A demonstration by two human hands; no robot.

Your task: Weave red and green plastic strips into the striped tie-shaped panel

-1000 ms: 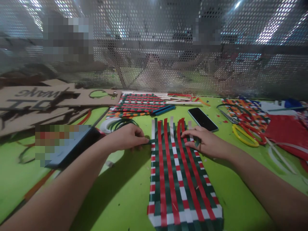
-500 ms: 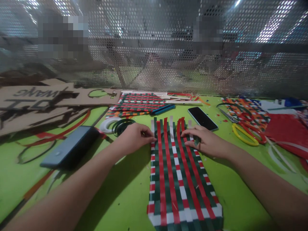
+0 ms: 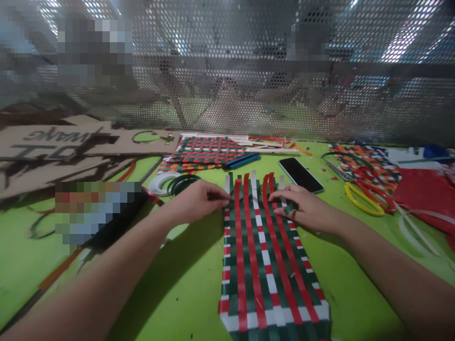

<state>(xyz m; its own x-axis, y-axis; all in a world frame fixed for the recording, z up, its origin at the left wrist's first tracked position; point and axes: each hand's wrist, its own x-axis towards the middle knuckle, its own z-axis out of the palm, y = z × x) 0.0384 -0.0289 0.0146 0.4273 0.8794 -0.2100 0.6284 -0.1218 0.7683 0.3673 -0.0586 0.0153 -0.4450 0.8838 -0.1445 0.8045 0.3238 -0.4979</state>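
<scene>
A woven mat (image 3: 267, 270) of dark green, red and white flat strips lies in front of me, with loose strip ends standing up at its far side. At its upper left edge my left hand (image 3: 201, 201) pinches thumb and finger together on a dark green strip. Across from it, my right hand (image 3: 302, 206) has curled fingers at the upper right edge, holding a piece of dark green strip (image 3: 292, 209). Its fingertips touch the red lengthwise strips. Part of the strip between the hands passes behind the upright ends.
Left are a dark box-like device (image 3: 117, 227), a white strip roll (image 3: 161, 183) and cardboard pieces (image 3: 46, 147). Beyond the mat lie a phone (image 3: 301, 175), blue pens (image 3: 243, 161) and another woven piece (image 3: 209, 150). Right are scissors (image 3: 364, 199) and red material (image 3: 423, 201). Perforated metal (image 3: 227, 109) stands behind.
Both hands keep almost the same places at the mat's far end. The left fingers have shifted very slightly; the whole view has moved a little.
</scene>
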